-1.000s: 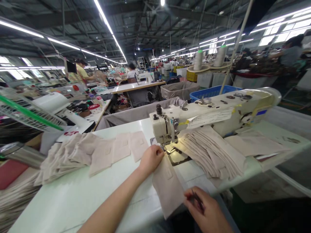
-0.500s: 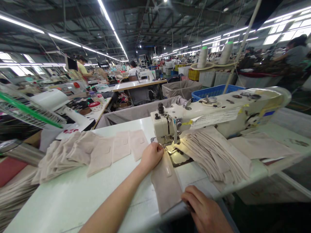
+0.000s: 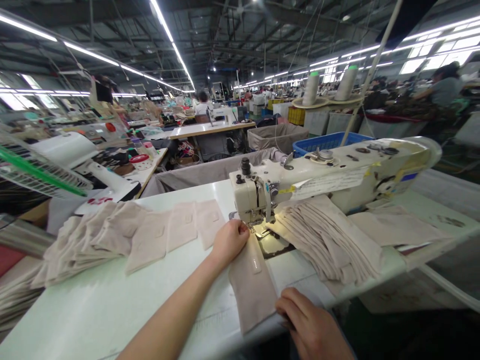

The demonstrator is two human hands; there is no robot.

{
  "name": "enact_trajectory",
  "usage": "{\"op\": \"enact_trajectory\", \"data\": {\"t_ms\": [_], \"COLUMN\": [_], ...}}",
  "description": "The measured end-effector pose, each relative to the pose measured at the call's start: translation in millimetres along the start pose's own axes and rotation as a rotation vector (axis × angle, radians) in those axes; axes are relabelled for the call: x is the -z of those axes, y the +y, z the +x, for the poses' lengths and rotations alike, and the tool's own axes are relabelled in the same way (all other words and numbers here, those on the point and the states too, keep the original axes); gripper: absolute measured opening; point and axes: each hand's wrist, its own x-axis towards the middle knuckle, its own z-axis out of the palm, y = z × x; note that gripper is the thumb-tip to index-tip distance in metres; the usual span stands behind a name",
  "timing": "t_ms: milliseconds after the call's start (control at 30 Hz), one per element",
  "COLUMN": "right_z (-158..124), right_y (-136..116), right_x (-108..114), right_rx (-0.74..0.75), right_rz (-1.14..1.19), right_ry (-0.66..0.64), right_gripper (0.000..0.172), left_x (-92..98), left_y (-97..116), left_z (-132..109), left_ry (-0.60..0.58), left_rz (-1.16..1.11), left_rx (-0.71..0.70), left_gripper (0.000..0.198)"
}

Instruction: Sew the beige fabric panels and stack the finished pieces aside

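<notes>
Now advanced toward sewing machine (image 3: 262, 200): fabric piece (image 3: 252, 285), pinned by left hand (image 3: 229, 241), near edge pinched by right hand (image 3: 307, 325).

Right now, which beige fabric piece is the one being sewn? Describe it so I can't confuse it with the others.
Find the cream sewing machine on the white table. Just below its needle end lies one beige fabric piece, running toward the table's near edge. Unlike the fanned piles either side, it lies alone, pinned by the left hand on top and the right hand at its bottom corner.
</notes>
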Motion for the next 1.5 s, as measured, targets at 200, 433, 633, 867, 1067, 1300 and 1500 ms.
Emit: {"op": "enact_trajectory", "data": {"t_ms": [200, 433, 633, 867, 1067, 1300, 1500], "right_z": [1, 5, 5, 2, 7, 11, 20], "right_y": [0, 1, 0, 0, -5, -4, -5], "right_x": [-1, 0, 3, 5, 11, 7, 8], "right_rx": [0.031, 0.041, 0.019, 0.174, 0.188, 0.160, 0.088], "right_rz": [-0.041, -0.081, -0.089, -0.199, -0.200, -0.200, -0.156], "right_ry": [0.006, 0.005, 0.018, 0.179, 0.199, 0.171, 0.113], "right_gripper": [0.042, 0.040, 0.044, 0.053, 0.054, 0.058, 0.055], "left_x": [2.1, 0.1, 10.2, 36.1, 14.7, -9.3, 1.0], "left_y": [1, -1, -14, -42, -8, -8, -3], "left_z": [3, 10, -4, -40, -112, -138, -129], "left_ry": [-0.023, -0.028, 0.042, 0.156, -0.085, -0.044, -0.013], "left_rz": [0.015, 0.049, 0.092, 0.566, 0.107, 0.232, 0.242], "left_rx": [0.022, 0.038, -0.135, -0.079, -0.746, -0.888, -0.874], "left_gripper": [0.020, 0.018, 0.026, 0.022, 0.026, 0.038, 0.034]}}
